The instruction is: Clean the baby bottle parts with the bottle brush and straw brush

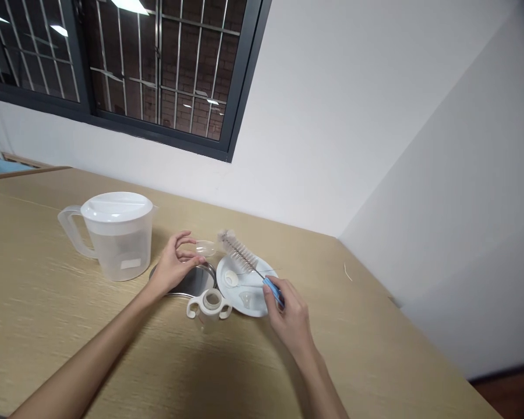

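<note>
My left hand [174,265] is curled, thumb below and fingers above, around the near end of a clear plastic cap [206,248]. In my right hand [290,311] is the blue handle of a bottle brush [240,251]; its white bristles point up and left, the tip close to the cap. Under the brush lies a pale blue plate [257,309] bearing a white ring [231,279] and a small translucent piece, perhaps a nipple [245,299]. In front stands an uncovered baby bottle [209,302] with two white handles. Beneath my left hand is a round shiny metal dish [196,283].
A lidded translucent pitcher [121,241] stands left of my left hand, its handle facing left. A thin pale strip [347,272] lies on the wooden table [353,343] at right. Behind the table are a white wall and a barred window [157,64].
</note>
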### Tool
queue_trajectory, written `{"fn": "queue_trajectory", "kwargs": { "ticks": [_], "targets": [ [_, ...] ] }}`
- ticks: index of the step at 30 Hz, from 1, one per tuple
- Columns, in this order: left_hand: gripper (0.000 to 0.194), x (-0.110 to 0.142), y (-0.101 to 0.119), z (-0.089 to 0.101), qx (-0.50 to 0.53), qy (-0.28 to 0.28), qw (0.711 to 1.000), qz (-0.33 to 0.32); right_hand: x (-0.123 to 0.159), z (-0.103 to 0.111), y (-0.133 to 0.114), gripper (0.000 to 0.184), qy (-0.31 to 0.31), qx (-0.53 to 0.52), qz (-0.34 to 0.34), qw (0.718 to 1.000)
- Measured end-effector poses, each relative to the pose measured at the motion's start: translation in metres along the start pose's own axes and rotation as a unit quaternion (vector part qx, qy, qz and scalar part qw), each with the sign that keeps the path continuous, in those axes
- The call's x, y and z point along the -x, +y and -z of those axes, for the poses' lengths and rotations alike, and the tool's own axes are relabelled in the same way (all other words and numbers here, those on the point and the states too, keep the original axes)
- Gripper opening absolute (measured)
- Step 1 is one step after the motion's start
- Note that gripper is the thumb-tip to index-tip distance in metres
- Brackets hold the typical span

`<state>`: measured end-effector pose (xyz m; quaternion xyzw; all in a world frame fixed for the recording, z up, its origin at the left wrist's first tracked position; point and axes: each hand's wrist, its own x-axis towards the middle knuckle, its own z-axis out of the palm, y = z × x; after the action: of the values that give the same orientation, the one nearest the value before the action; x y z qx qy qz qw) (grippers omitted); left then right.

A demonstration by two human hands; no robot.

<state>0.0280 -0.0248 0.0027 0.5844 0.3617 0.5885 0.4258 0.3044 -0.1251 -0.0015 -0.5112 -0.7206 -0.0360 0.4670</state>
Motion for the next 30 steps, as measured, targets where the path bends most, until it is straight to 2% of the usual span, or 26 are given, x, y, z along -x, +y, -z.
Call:
{"fn": "queue_trajectory", "kwargs": {
  "ticks": [5, 9, 16, 20, 30],
  "targets": [
    [0.066, -0.0006, 0.0004, 0.004, 0.007, -0.001, 1.0, 0.015, 0.0001, 0.0012, -0.0015, 0.019, 0.017, -0.017, -0.016, 1.0],
    [0.066, -0.0007, 0.001, 0.0051, 0.014, 0.002, 1.0, 0.02, 0.0002, 0.0017, -0.0048, 0.019, 0.01, -0.034, -0.021, 0.999],
    [0.065, 0.0002, 0.0027, 0.004, 0.026, -0.028, 0.999, 0.023, 0.0013, 0.0027, -0.0061, 0.02, 0.003, -0.053, -0.018, 0.998],
    [0.064, 0.0018, 0.0022, 0.0027, 0.065, -0.035, 0.997, 0.03, 0.0017, 0.0024, -0.0056, 0.02, -0.013, -0.049, -0.011, 0.999],
    [0.082, 0.0025, 0.0013, 0.0002, 0.165, -0.043, 0.983, 0.073, 0.0014, 0.0025, -0.0072, 0.019, -0.025, -0.057, 0.0, 0.998]
  ]
}}
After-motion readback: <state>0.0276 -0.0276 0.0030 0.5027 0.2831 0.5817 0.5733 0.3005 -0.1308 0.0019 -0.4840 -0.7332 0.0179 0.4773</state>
